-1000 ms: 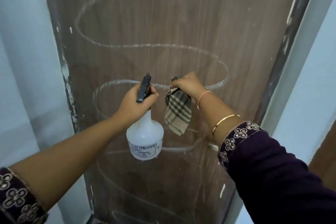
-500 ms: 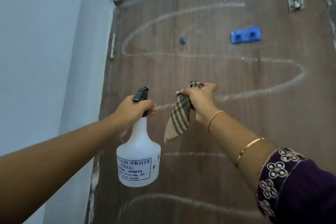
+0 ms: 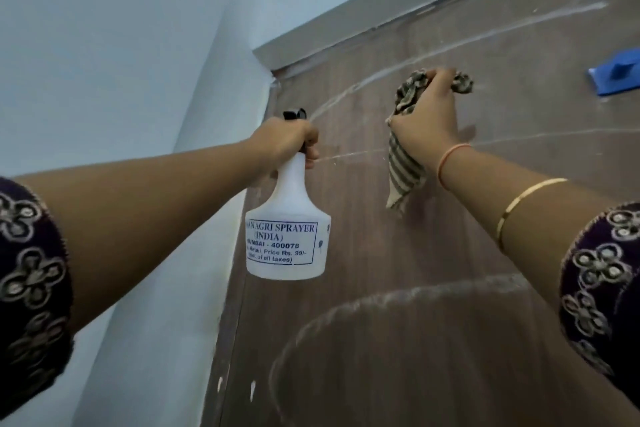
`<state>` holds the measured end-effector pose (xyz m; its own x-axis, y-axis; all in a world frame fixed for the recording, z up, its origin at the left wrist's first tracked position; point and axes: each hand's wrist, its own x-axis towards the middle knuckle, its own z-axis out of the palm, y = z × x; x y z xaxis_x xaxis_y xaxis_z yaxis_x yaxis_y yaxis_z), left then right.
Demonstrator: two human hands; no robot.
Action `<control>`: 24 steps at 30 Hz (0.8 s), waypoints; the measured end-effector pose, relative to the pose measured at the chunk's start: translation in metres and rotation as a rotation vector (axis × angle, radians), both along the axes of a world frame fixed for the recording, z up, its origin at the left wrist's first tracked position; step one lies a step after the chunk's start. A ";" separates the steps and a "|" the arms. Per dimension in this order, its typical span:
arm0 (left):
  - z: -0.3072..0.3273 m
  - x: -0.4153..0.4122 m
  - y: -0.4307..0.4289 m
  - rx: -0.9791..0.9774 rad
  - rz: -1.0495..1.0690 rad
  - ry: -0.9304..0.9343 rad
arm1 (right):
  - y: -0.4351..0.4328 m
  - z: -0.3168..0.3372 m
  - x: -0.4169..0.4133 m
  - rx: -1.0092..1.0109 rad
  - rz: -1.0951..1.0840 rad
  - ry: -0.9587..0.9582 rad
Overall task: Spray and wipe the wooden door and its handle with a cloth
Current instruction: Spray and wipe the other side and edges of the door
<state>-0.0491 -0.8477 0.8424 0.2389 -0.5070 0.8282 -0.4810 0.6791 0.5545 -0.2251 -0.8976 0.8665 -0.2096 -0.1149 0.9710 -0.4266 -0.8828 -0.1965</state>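
Bottle point(image 3: 287, 236) gripped by the neck in left hand point(image 3: 287, 139), nearest. Beyond, cloth point(image 3: 403, 177) bunched in right hand point(image 3: 426, 125), raised close to wooden door point(image 3: 450, 340). Climbed from mid-panel to the top corner; wiping of white streaks point(image 3: 381, 301) looked due there.

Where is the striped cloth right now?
Head view, right of centre: the cloth is held in the right hand before the upper door, right of the spray bottle.

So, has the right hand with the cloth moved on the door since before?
Yes. The right hand with the cloth has gone up the door: it was well below the blue hook, now nearly level with it.
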 end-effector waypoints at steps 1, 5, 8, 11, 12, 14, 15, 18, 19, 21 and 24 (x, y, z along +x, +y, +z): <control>0.010 0.007 -0.008 -0.013 0.030 -0.011 | -0.008 0.005 0.004 -0.011 -0.059 0.033; 0.047 0.037 -0.029 -0.102 0.139 -0.005 | -0.039 0.024 0.027 -0.024 -0.272 0.137; 0.074 0.059 -0.043 -0.187 0.239 0.066 | -0.061 0.037 0.044 0.003 -0.312 0.155; 0.094 0.079 -0.053 -0.255 0.310 0.122 | -0.074 0.049 0.058 -0.029 -0.334 0.209; 0.098 0.084 -0.056 -0.273 0.314 0.131 | -0.075 0.051 0.062 -0.034 -0.337 0.229; 0.104 0.090 -0.060 -0.300 0.324 0.132 | -0.078 0.055 0.068 -0.037 -0.348 0.262; 0.106 0.093 -0.063 -0.314 0.320 0.126 | -0.080 0.057 0.070 -0.033 -0.363 0.269; 0.112 0.096 -0.069 -0.316 0.250 0.048 | -0.081 0.063 0.074 -0.017 -0.425 0.282; 0.113 0.097 -0.071 -0.302 0.226 0.027 | -0.081 0.065 0.075 -0.014 -0.435 0.282; 0.114 0.099 -0.076 -0.293 0.193 0.026 | -0.081 0.071 0.075 -0.014 -0.451 0.285; 0.114 0.100 -0.085 -0.334 0.162 0.044 | -0.081 0.073 0.074 -0.017 -0.475 0.284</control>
<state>0.0510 -0.9331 0.9560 0.3330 -0.1636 0.9286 -0.5780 0.7427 0.3381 -0.1507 -0.9785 0.9395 0.0354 -0.0554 0.9978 -0.8131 -0.5820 -0.0035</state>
